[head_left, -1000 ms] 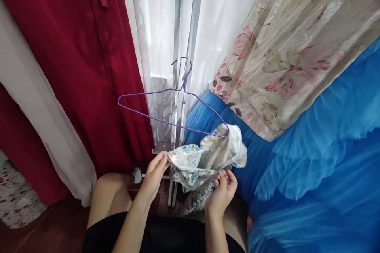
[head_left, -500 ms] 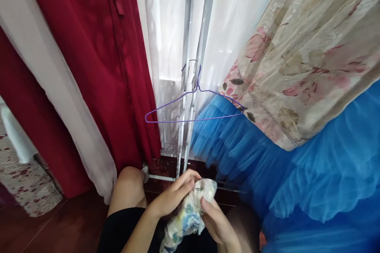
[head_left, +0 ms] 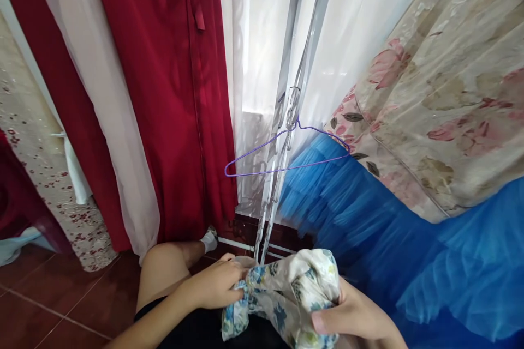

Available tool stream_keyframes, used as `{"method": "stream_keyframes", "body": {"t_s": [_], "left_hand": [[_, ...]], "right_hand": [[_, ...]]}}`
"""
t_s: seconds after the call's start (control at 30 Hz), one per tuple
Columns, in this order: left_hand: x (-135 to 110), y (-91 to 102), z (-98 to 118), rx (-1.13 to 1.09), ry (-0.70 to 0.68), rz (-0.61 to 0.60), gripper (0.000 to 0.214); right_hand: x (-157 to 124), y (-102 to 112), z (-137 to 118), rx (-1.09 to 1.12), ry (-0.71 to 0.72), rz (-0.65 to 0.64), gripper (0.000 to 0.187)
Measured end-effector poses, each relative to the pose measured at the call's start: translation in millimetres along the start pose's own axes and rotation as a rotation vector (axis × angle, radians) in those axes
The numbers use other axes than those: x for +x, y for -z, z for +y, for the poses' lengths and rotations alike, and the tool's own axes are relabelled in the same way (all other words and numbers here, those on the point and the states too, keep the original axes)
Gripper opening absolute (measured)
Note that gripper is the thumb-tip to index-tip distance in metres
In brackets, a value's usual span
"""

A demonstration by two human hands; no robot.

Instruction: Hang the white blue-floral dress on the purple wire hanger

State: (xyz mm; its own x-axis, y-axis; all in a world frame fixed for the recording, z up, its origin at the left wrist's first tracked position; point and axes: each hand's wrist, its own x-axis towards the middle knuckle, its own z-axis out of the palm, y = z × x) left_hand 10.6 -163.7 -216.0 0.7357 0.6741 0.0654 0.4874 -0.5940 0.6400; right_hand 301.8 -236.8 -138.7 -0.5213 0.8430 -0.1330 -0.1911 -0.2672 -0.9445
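Low in the head view, a crumpled white cloth garment with blue and yellow flowers (head_left: 282, 294) is stretched between my hands over my lap. My left hand (head_left: 223, 281) is closed around a gathered end of it, and a short piece hangs below the fist. My right hand (head_left: 347, 311) grips the bunched right part, thumb in front and the other fingers hidden behind the fabric. Beyond the hands, a purple wire hanger (head_left: 254, 173) hangs bare on a metal stand (head_left: 282, 147), touching neither hand.
Long red cloth (head_left: 172, 120) and pale sheer fabric (head_left: 118, 147) hang on the left. Blue ruffled tulle (head_left: 368, 218) and a floral fabric (head_left: 442, 98) hang close on the right. White curtain (head_left: 257, 54) lies behind the stand, above a reddish tiled floor (head_left: 45, 300).
My hands have moved apart, spreading the garment sideways; the left now clasps its gathered end. The view has shifted, so the hanger and stand appear farther right.
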Motion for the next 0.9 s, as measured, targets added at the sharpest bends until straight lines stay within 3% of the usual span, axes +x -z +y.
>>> {"method": "stream_keyframes", "body": {"t_s": [0.23, 0.33, 0.43, 0.53, 0.6, 0.67, 0.73, 0.9], "left_hand": [[-13, 25.5, -40, -0.203, 0.086, -0.038, 0.024], [-17, 30.8, -55, -0.126, 0.122, -0.093, 0.032], [-14, 53.9, -66, 0.029, 0.099, -0.101, 0.034], [0, 104.2, -72, 0.266, 0.057, 0.082, 0.027], [13, 144.2, -72, 0.419, 0.058, 0.267, 0.029], [28, 178.8, -68, 0.522, 0.048, 0.403, 0.035], [40, 201.9, -60, 0.584, 0.029, 0.498, 0.036], [55, 214.7, -35, 0.667, -0.118, 0.688, 0.038]], "right_hand": [[5, 17, -34, -0.337, -0.105, 0.099, 0.029], [24, 35, -47, -0.523, -0.009, 0.227, 0.019], [55, 56, -63, -0.812, 0.187, 0.42, 0.021], [88, 74, -78, -1.152, 0.347, 0.675, 0.059], [107, 85, -86, -1.302, 0.383, 0.78, 0.072], [121, 92, -92, -1.359, 0.385, 0.808, 0.067], [129, 96, -94, -1.366, 0.377, 0.815, 0.056], [127, 88, -89, -1.422, 0.332, 0.884, 0.035]]}}
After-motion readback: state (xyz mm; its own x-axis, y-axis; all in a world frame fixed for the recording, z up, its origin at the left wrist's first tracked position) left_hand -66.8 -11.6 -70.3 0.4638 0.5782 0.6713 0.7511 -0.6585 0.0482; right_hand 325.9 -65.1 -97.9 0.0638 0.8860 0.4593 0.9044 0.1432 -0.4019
